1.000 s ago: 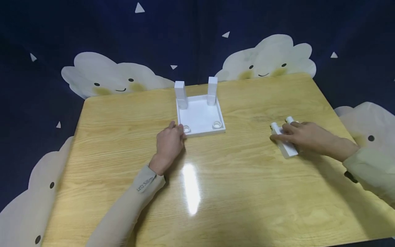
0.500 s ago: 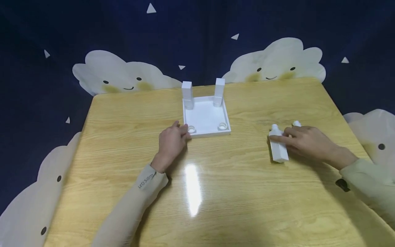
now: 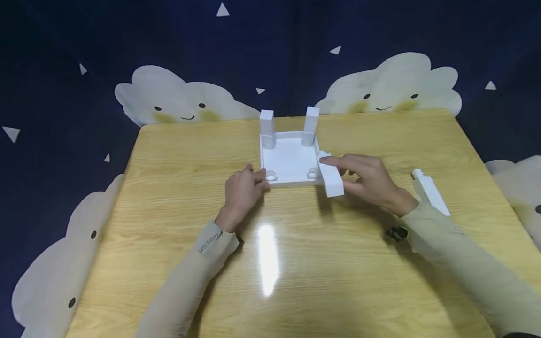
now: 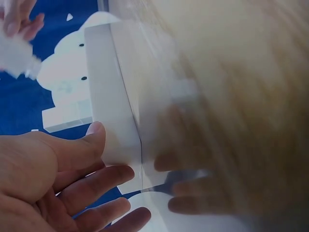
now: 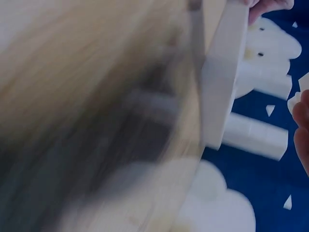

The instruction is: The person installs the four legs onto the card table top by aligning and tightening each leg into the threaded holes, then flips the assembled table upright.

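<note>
A white square toy tabletop (image 3: 289, 162) lies upside down, with two square legs, the left one (image 3: 267, 129) and the right one (image 3: 310, 126), upright at its back corners. Round sockets, left (image 3: 271, 176) and right (image 3: 313, 173), show at its front corners. My left hand (image 3: 243, 190) holds the front left corner, its thumb against the white wall (image 4: 104, 77) in the left wrist view. Tilted beside the front right corner is a third leg (image 3: 331, 180), held by my right hand (image 3: 367, 178). Its threaded end (image 4: 33, 67) shows in the left wrist view.
Another white leg (image 3: 433, 195) lies on the wooden table (image 3: 329, 263) at the right, partly behind my right sleeve (image 3: 439, 239). A dark blue curtain (image 3: 287, 56) with clouds hangs beyond the table's back edge.
My right hand has picked up one of the two lying legs and carried it left to the tabletop. The left hand keeps its place at the corner. The head view has shifted slightly.
</note>
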`<state>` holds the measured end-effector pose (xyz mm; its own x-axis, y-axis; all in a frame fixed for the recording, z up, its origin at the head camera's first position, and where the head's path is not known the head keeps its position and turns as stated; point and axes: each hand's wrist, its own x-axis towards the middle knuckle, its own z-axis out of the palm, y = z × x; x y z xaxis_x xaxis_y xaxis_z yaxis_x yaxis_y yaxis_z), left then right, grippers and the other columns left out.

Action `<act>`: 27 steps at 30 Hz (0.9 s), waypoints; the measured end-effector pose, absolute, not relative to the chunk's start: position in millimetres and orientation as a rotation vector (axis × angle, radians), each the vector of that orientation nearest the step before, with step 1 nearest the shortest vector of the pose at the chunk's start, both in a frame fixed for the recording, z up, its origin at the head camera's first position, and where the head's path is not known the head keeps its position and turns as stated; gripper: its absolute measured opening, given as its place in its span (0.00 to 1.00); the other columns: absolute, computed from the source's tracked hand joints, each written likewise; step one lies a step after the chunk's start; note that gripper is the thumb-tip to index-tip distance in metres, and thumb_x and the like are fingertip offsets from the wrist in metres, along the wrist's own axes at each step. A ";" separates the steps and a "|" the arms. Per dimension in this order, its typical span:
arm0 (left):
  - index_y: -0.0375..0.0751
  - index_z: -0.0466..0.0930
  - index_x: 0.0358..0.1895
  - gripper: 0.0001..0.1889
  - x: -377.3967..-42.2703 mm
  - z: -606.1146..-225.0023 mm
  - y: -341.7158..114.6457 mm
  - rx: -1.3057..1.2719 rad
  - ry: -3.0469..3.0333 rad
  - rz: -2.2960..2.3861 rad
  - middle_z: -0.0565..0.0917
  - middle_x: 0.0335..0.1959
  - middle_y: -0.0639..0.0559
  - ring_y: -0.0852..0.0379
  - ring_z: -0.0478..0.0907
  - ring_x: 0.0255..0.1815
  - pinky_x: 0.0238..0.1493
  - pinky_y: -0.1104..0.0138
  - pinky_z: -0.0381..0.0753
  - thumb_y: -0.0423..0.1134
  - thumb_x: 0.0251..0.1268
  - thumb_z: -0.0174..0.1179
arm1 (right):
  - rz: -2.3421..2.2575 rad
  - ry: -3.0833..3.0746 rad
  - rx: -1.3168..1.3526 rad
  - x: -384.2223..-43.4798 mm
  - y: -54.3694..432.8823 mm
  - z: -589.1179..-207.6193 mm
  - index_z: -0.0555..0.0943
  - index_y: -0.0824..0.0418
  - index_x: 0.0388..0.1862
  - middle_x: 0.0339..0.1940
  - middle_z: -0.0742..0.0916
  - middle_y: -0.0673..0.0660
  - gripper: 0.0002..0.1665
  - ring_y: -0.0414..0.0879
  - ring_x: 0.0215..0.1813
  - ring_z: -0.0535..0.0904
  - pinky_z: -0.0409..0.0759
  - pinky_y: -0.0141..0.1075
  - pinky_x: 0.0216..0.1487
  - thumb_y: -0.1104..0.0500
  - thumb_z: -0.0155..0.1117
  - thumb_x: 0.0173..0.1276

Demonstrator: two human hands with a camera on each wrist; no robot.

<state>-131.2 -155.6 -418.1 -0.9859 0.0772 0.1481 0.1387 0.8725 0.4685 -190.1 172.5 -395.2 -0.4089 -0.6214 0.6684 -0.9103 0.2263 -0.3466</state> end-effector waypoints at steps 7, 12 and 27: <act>0.44 0.89 0.62 0.23 -130.8 -418.2 -153.7 -0.131 -2.938 -0.737 0.83 0.66 0.32 0.32 0.83 0.65 0.61 0.40 0.83 0.46 0.67 0.77 | 1.120 -2.099 1.438 -196.0 139.8 -397.4 0.89 0.62 0.62 0.37 0.92 0.49 0.21 0.42 0.34 0.84 0.85 0.36 0.36 0.50 0.71 0.81; 0.45 0.89 0.63 0.23 -131.5 -417.7 -153.9 -0.115 -2.945 -0.751 0.82 0.67 0.32 0.33 0.82 0.67 0.64 0.41 0.81 0.46 0.68 0.77 | 1.192 -2.121 1.422 -198.5 126.1 -398.9 0.89 0.63 0.63 0.36 0.92 0.49 0.28 0.43 0.34 0.83 0.84 0.35 0.36 0.74 0.77 0.63; 0.47 0.87 0.65 0.24 -132.1 -416.3 -154.5 -0.063 -2.981 -0.761 0.80 0.69 0.31 0.30 0.83 0.66 0.61 0.42 0.83 0.48 0.68 0.77 | 1.429 -2.263 1.300 -197.7 83.7 -407.6 0.89 0.60 0.63 0.38 0.91 0.52 0.33 0.44 0.31 0.80 0.79 0.36 0.32 0.76 0.68 0.58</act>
